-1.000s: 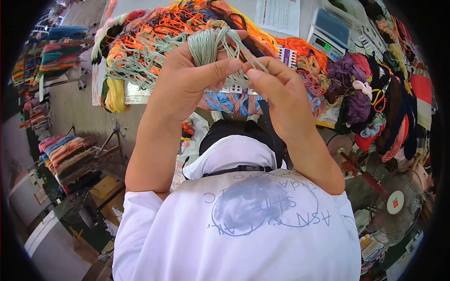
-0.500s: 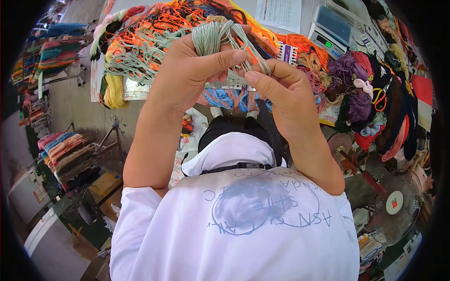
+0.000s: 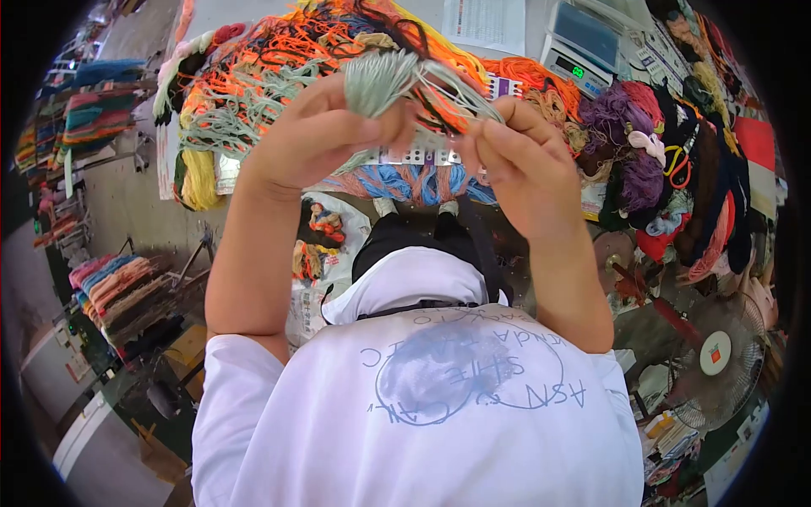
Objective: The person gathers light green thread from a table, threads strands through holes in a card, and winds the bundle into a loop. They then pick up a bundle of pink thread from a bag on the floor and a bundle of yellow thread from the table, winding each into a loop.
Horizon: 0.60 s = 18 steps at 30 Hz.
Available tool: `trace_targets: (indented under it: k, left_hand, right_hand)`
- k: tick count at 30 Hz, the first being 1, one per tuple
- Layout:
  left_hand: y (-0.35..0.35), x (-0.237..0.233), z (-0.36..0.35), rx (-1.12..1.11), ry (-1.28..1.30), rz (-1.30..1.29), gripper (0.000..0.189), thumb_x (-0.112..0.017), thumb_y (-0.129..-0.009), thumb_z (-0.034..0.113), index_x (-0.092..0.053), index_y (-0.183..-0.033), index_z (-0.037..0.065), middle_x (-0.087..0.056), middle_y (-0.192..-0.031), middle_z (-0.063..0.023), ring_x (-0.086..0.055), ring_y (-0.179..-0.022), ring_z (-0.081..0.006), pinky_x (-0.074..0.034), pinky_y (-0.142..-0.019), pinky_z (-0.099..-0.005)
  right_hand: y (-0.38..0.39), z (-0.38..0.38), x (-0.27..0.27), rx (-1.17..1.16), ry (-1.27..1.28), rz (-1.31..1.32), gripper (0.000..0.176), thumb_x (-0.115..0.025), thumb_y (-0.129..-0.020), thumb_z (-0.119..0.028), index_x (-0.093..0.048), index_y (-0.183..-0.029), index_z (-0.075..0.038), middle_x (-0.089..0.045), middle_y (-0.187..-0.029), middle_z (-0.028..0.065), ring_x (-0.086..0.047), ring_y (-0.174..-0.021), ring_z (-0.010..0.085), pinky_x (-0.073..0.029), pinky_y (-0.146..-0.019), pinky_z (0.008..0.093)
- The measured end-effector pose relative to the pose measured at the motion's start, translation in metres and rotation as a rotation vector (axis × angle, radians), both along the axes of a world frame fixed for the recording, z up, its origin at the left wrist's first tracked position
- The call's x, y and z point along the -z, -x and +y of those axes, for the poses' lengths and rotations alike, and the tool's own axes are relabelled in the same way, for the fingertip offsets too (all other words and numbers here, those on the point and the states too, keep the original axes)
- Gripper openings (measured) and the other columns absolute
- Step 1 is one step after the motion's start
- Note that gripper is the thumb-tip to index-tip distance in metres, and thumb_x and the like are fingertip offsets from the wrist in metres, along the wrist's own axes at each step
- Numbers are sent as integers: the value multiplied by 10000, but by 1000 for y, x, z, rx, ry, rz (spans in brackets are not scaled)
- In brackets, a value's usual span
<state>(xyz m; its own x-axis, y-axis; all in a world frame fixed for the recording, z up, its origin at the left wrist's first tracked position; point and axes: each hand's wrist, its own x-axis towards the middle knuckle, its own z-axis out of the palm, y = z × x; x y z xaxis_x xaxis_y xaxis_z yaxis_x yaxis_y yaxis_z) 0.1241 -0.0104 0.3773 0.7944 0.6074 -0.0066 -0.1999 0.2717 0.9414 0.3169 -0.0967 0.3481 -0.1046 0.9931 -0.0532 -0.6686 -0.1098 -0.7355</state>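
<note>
A bundle of pale grey-green thread (image 3: 376, 83) stretches between my two hands over the heaped table. My left hand (image 3: 325, 139) is closed on the thick looped part, with strands wrapped over its fingers. My right hand (image 3: 519, 144) pinches the loose strands at the other end, thumb against fingers; its fingertips are slightly blurred. Behind the hands lies a pile of orange, black and grey-green thread (image 3: 279, 76). Just below them are a white card with punched holes (image 3: 422, 157) and blue and pink skeins (image 3: 397, 183).
A digital scale (image 3: 579, 51) stands at the back right beside a printed sheet (image 3: 486, 24). Purple skeins (image 3: 638, 144) and yellow-and-red-handled scissors (image 3: 677, 165) lie at the right. A fan (image 3: 716, 355) stands on the lower right; thread-laden racks (image 3: 118, 287) are on the left.
My hands have moved apart, my left to the left and my right to the right. The thread strands between them are drawn out and spread more.
</note>
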Motion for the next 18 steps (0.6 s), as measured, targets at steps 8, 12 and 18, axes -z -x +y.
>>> trace_targets:
  k: [8,12,18]
  left_hand:
    - [160,43,76,-216,631,31,167,-428,-938,214,-437,-810,108,-203,-510,76,-201,-397,-42,-185,-344,-206]
    - [288,57,130,-585,699,154,180,-390,-944,142,-450,-791,69,-210,-500,67,-191,-384,-54,-155,-336,-210]
    - [273,54,190,-853,562,529,192,-410,-953,152,-457,-779,87,-209,-496,66,-158,-367,-43,-120,-324,-214]
  right_hand:
    - [-229,-126,129,261,434,317,144,-447,-938,-144,-514,-969,-21,-320,-645,-57,-256,-469,29,-200,-397,196]
    - [-346,-262,186,541,630,470,197,-390,-962,-162,-535,-961,-29,-281,-593,-43,-208,-420,49,-158,-367,212]
    - [-395,-322,188,724,1164,76,184,-475,-938,-207,-560,-889,-51,-259,-528,-61,-172,-382,48,-118,-344,204]
